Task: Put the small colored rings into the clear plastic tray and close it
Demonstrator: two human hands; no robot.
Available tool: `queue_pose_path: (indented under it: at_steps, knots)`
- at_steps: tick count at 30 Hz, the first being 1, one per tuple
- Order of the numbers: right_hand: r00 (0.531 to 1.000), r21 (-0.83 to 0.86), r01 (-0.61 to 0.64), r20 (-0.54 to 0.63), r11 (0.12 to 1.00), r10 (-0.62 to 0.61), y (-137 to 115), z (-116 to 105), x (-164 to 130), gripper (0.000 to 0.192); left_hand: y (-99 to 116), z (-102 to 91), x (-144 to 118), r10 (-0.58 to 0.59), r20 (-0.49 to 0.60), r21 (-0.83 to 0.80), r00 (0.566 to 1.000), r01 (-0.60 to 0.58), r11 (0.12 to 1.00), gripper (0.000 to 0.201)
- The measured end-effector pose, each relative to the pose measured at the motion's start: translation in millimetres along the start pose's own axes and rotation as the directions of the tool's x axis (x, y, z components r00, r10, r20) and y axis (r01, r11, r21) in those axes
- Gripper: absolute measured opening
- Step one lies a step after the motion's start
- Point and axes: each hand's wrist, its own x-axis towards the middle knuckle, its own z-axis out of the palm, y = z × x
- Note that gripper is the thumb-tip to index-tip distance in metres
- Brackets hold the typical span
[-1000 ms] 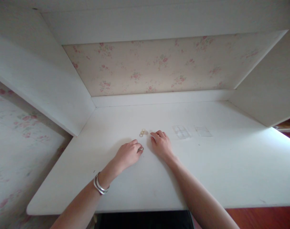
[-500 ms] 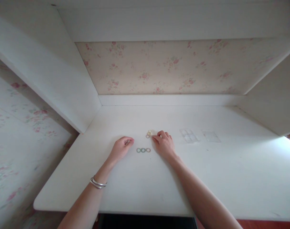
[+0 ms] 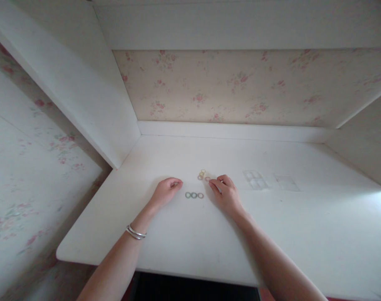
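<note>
Three rings in a row (image 3: 194, 195) lie between the curled, empty left hand (image 3: 167, 190) and the right hand (image 3: 226, 193), whose fingertip touches loose rings (image 3: 203, 175) at eleven o'clock; clear trays (image 3: 256, 179) lie at three o'clock, nothing between.

White desk (image 3: 209, 242), set in an alcove. On it: row of three small rings (image 3: 194, 195) near centre; small cluster of pale rings (image 3: 203, 174) just behind the row; clear compartment tray (image 3: 256, 179) to the right; flat clear lid (image 3: 287, 182) beside the tray. Both hands rest on the top.
</note>
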Motion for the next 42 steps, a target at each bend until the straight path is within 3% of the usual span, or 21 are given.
queue_pose_path:
  at_steps: [10,20,24,27,31,36,39,42]
  knots:
    - [0.956,0.041,0.225,0.185,0.974,-0.228,-24,-8,-15,0.029,0,-0.6,-1,0.024,-0.007,-0.020,1.000,-0.024,1.000,0.031]
    - [0.927,-0.021,0.287,0.258,0.958,-0.273,-23,-13,-13,0.029,-2,0.0,0,0.042,0.000,-0.003,0.999,-0.042,0.999,0.033]
    - [0.937,0.002,0.273,0.227,0.962,-0.267,-23,-15,-13,0.028,-5,0.7,0,0.046,-0.015,-0.008,0.999,-0.046,0.999,0.034]
    - [0.967,0.048,0.214,0.129,0.976,-0.218,-20,-15,-13,0.026,-7,0.8,0,0.042,-0.018,-0.011,0.999,-0.042,0.999,0.035]
    - [0.998,0.108,0.045,-0.056,0.993,-0.039,-10,-11,-8,0.026,-5,4.7,3,0.040,-0.040,-0.003,0.998,-0.040,0.999,0.033]
    - [0.974,0.161,-0.140,-0.153,0.977,0.165,9,-10,1,0.028,16,17.4,8,0.208,0.020,0.181,0.978,-0.208,0.961,0.025]
    - [0.961,0.192,-0.194,-0.161,0.962,0.226,16,-10,5,0.028,37,28.0,12,0.308,0.086,0.329,0.948,-0.318,0.889,0.024]
    - [0.950,0.228,-0.217,-0.174,0.949,0.259,20,-10,7,0.028,54,40.1,18,0.326,0.155,0.470,0.933,-0.360,0.806,0.024]
